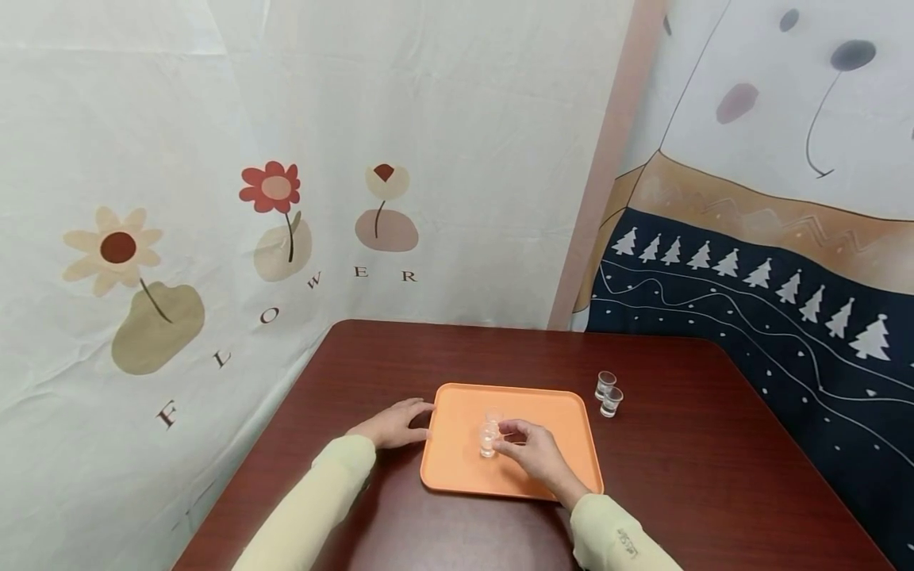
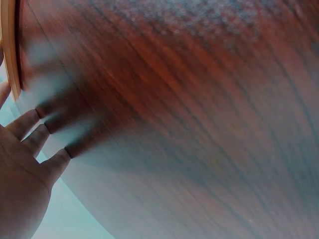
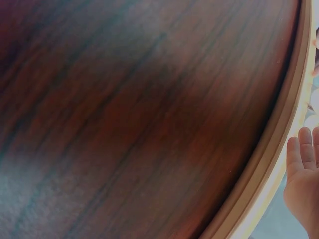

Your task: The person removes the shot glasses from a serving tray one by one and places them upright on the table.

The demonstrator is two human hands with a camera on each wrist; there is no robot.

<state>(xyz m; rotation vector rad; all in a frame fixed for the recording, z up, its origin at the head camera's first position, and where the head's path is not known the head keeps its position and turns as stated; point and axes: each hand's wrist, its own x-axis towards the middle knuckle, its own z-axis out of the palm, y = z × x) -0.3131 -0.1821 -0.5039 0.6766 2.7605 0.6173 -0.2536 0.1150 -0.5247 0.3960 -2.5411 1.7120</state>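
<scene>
A tray (image 1: 457,460) lies on the table (image 1: 700,476), near its front middle. Two small glasses (image 1: 489,432) stand on the tray, one behind the other. Two more glasses (image 1: 608,394) stand on the table just right of the tray's far corner. The left hand (image 1: 395,424) rests at the tray's left edge; the right hand (image 1: 531,452) is over the tray, at the nearer glass

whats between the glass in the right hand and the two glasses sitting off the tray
In the head view, bare orange tray floor, its right rim, then a strip of bare table separate the held glass from the two glasses. The right hand pinches the held one.
</scene>
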